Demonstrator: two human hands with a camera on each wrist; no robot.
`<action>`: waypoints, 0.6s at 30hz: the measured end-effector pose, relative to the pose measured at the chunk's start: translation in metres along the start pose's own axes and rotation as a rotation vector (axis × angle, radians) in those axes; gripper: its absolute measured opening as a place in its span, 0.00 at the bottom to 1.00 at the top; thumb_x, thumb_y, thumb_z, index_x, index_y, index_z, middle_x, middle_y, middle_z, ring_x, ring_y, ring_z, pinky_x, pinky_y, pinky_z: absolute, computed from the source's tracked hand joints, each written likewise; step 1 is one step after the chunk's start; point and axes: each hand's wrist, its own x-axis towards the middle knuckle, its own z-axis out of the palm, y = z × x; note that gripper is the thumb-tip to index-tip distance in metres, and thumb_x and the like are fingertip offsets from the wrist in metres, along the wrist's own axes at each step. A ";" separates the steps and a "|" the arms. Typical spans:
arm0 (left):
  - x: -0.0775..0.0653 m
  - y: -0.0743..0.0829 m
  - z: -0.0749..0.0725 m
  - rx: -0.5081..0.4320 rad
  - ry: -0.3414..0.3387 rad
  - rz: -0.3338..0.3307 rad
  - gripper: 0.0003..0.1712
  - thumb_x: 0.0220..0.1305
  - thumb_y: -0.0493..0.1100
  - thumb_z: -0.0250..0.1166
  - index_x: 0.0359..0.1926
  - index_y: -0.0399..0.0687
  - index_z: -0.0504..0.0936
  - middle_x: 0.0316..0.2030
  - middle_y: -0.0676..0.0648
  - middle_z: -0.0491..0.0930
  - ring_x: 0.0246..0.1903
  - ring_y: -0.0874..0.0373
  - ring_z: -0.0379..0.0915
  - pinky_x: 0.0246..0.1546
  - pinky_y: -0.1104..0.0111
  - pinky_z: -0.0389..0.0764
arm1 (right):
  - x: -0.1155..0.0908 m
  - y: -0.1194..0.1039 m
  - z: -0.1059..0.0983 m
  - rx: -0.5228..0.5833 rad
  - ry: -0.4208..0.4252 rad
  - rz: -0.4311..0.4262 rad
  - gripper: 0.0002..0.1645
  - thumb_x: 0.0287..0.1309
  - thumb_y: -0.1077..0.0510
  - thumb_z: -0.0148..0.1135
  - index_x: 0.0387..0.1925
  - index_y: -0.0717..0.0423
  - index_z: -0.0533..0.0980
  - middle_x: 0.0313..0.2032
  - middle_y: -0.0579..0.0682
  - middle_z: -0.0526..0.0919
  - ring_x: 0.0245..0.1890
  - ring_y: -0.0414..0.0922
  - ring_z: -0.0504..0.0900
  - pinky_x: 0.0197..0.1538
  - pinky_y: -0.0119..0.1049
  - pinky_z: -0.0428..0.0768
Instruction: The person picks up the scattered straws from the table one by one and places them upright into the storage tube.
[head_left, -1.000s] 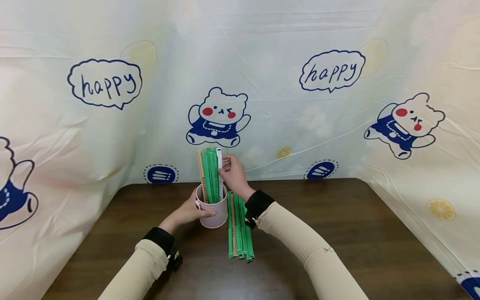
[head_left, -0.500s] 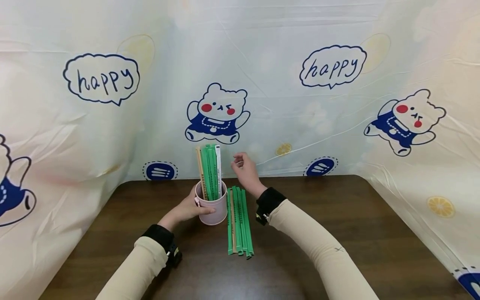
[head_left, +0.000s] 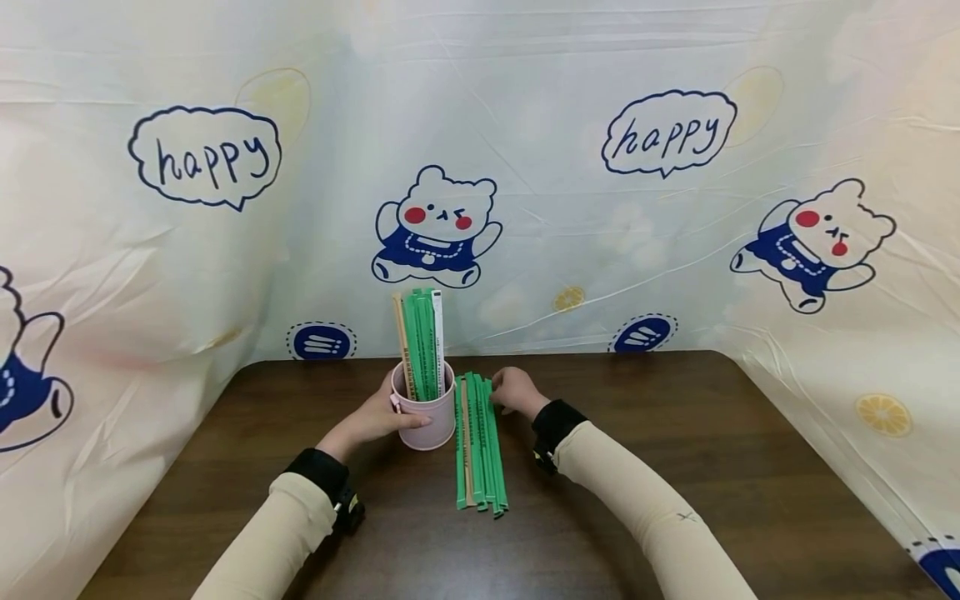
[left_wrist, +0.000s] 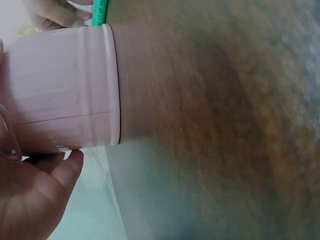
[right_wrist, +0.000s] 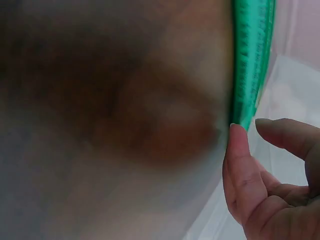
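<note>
My left hand grips a small pink pail, its thumb across the pail's front, in the head view. The pail stands upright, holding several long narrow packets: tan ones at the left, green packets in the middle, a white packet at the right. Right of the pail, a row of loose green packets, with a tan one among them, lies on the table. My right hand is at the row's far end. In the right wrist view, a fingertip meets the end of a green packet, the thumb held apart.
The dark wooden table reaches back to a pale cloth backdrop with printed bears and lettering. The cloth also runs along both sides of the table.
My right hand has let go of the white packet in the pail, drawn back right and come down to the far end of the loose packets. The left hand keeps its hold.
</note>
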 end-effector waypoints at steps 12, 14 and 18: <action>-0.002 -0.002 0.003 -0.010 -0.002 0.000 0.65 0.63 0.45 0.73 0.80 0.43 0.30 0.78 0.30 0.46 0.74 0.30 0.52 0.73 0.31 0.57 | -0.051 -0.084 -0.005 -0.076 0.033 0.198 0.28 0.65 0.66 0.63 0.66 0.67 0.72 0.66 0.64 0.76 0.31 0.53 0.86 0.34 0.45 0.85; -0.002 -0.002 0.003 -0.009 -0.001 -0.002 0.65 0.63 0.45 0.73 0.80 0.43 0.31 0.78 0.31 0.46 0.74 0.30 0.52 0.73 0.31 0.57 | -0.076 -0.128 -0.014 -0.089 0.043 0.231 0.24 0.62 0.72 0.61 0.61 0.72 0.74 0.59 0.67 0.80 0.29 0.55 0.84 0.31 0.41 0.82; -0.001 -0.001 0.002 -0.009 0.002 0.006 0.65 0.63 0.45 0.73 0.80 0.44 0.31 0.78 0.31 0.46 0.74 0.30 0.52 0.73 0.31 0.57 | -0.112 -0.186 -0.027 -0.109 0.062 0.218 0.23 0.62 0.76 0.56 0.59 0.78 0.73 0.58 0.74 0.78 0.31 0.61 0.83 0.27 0.29 0.70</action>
